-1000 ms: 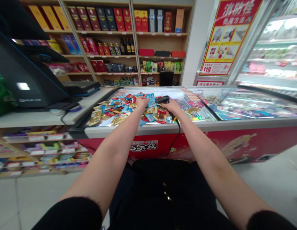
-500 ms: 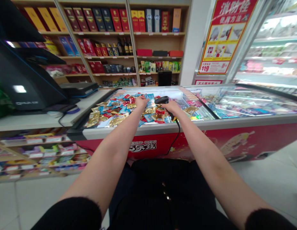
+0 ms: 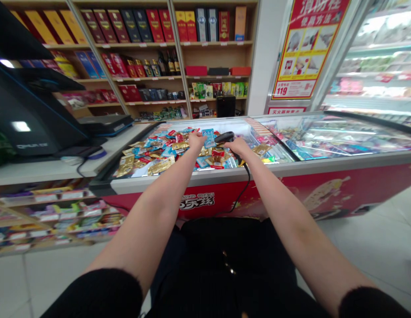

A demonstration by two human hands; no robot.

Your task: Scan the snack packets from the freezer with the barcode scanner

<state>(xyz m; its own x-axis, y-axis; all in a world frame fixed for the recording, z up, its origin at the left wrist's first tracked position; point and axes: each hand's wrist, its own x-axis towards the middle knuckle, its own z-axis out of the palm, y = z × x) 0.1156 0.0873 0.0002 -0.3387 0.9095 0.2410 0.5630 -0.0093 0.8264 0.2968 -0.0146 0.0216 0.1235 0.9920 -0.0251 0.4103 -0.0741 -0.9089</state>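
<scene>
My right hand [image 3: 240, 147] grips the handle of a black handheld barcode scanner [image 3: 224, 137], whose nose points left toward my other hand. A black coiled cable [image 3: 246, 187] drops from it over the front of the chest freezer [image 3: 291, 167]. My left hand [image 3: 196, 141] pinches a blue snack packet [image 3: 208, 138] upright, close to the scanner's head. Both hands are above a heap of small gold, blue and red snack packets [image 3: 159, 153] lying loose in the open part of the freezer.
A glass sliding lid [image 3: 338, 137] covers the freezer's right half. To the left stands a counter [image 3: 59, 170] with a black till [image 3: 29, 115]. Behind are shelves of boxed liquor [image 3: 152, 26], and a glass-door fridge [image 3: 374, 62] is at right.
The blue packet stands a little higher and more upright beside the scanner. Both hands stay almost in place, and the whole view has drifted slightly up and left.
</scene>
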